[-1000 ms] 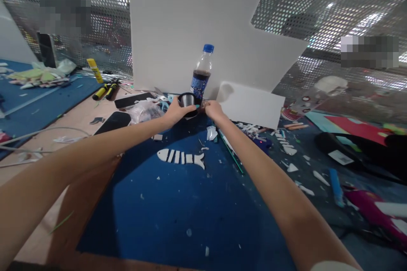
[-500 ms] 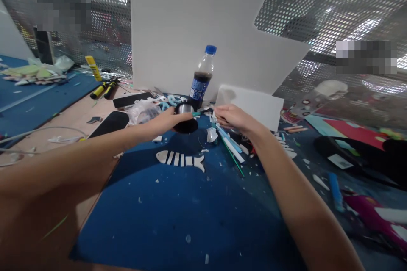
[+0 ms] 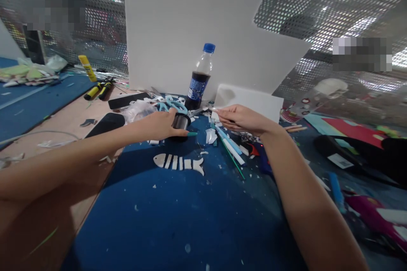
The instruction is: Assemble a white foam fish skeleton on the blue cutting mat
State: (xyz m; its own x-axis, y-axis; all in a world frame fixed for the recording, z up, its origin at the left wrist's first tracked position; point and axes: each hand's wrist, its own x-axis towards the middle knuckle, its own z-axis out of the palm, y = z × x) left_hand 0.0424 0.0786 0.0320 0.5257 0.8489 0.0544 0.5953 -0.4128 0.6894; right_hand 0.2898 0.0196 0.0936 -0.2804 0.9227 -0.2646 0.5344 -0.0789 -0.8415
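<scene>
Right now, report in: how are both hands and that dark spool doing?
Left hand gripping dark spool. Right hand: fingers pinched, contents unclear. Nearby: blue-capped bottle behind spool, white fish pieces in front.

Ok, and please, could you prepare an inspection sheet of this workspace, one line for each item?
Surface: blue mat, with small white scraps scattered on it.
Job's things: dark spool in the left hand; white fish lying in separate pieces on the mat.
Clutter: bottle, upright, capped, part-filled with dark liquid; blue-handled scissors near the spool; yellow glue stick at far left.
Hands: left around the spool; right hand has fingertips together, anything between them too small to tell.
Cables: thin grey cable at left.
Surroundings: white board behind the bottle; perforated screen beyond.
</scene>
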